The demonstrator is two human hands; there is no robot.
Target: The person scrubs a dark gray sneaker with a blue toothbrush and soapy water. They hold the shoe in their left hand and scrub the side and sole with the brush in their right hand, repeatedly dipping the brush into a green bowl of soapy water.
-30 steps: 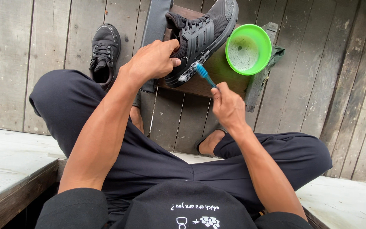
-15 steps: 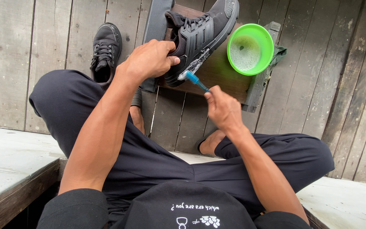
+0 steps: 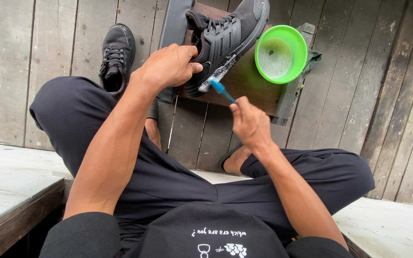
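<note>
My left hand [image 3: 168, 67] grips the heel of a black sports shoe [image 3: 230, 33] that lies tilted on a small brown wooden stool [image 3: 252, 91]. A blue toothbrush [image 3: 222, 91] is in my right hand [image 3: 249, 125], and its bristles press on the shoe's foamy white sole edge. Right of the shoe, a bright green bowl [image 3: 281, 53] with soapy water stands on the same stool.
A second black shoe [image 3: 116, 57] stands on the grey plank floor to the left. A green cloth [image 3: 311, 59] hangs behind the bowl. My legs in dark trousers spread below, and I sit on a pale wooden step [image 3: 10, 181].
My right hand with the toothbrush has moved left and closer along the sole, from beside the bowl toward the heel. My left hand stays on the shoe.
</note>
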